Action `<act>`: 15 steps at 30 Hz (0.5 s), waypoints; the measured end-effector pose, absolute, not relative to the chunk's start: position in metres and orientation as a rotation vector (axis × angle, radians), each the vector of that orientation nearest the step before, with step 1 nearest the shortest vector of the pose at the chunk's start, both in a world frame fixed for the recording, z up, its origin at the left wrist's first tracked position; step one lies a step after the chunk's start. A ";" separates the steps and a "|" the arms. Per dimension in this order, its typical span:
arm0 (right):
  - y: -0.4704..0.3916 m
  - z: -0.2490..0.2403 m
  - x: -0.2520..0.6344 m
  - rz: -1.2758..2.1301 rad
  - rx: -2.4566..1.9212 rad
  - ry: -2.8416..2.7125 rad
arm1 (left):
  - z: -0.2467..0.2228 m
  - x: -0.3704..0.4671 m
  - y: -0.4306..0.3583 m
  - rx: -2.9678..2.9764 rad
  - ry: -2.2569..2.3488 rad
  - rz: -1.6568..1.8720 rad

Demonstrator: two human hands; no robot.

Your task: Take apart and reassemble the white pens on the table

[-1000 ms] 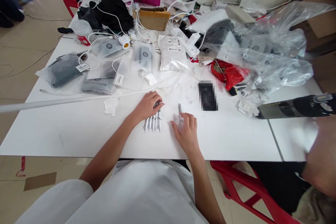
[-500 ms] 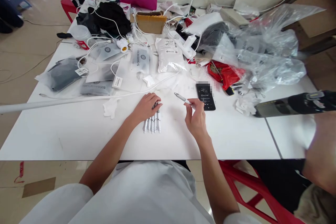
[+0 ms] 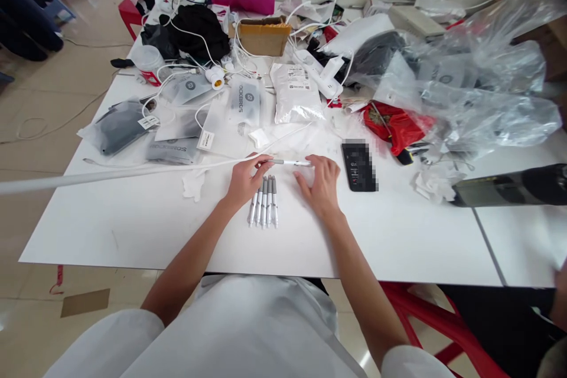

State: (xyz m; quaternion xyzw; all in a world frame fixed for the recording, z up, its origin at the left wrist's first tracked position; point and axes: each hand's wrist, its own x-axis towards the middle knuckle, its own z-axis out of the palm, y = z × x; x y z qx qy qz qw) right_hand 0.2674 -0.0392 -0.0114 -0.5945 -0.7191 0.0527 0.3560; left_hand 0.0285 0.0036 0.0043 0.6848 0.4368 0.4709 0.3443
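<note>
A white pen with a grey grip (image 3: pixel 292 162) lies level between my two hands, above the white table (image 3: pixel 221 248). My left hand (image 3: pixel 248 178) pinches its grey end between thumb and fingers. My right hand (image 3: pixel 322 183) has its fingertips at the white end, with the thumb held apart below the pen. Just under the held pen, several matching pens (image 3: pixel 264 204) lie side by side on the table, grey ends pointing away from me. A black phone (image 3: pixel 359 166) lies right of my right hand.
A white pole (image 3: pixel 110 172) crosses from the left towards my left hand. Plastic-wrapped packages (image 3: pixel 172 150), cables, a cardboard box (image 3: pixel 261 38) and a red bag (image 3: pixel 396 124) crowd the far side. At the right are crumpled tissue (image 3: pixel 436 180) and a dark cylindrical object (image 3: pixel 509 186).
My left hand has lifted off the row of pens and taken the held pen's grey end. My right hand's pen has turned level and moved left. The view has shifted slightly.
</note>
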 end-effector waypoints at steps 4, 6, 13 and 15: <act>-0.039 -0.012 0.275 0.057 -1.590 -1.713 | 0.004 0.030 0.006 1.489 1.073 1.304; -0.038 -0.013 0.276 0.027 -1.620 -1.687 | 0.002 0.031 0.007 1.442 1.058 1.298; -0.036 -0.013 0.271 -0.131 -1.930 -1.615 | 0.000 0.032 0.006 1.438 1.091 1.266; -0.037 -0.014 0.271 -0.123 -1.968 -1.613 | 0.003 0.032 0.004 1.468 1.105 1.221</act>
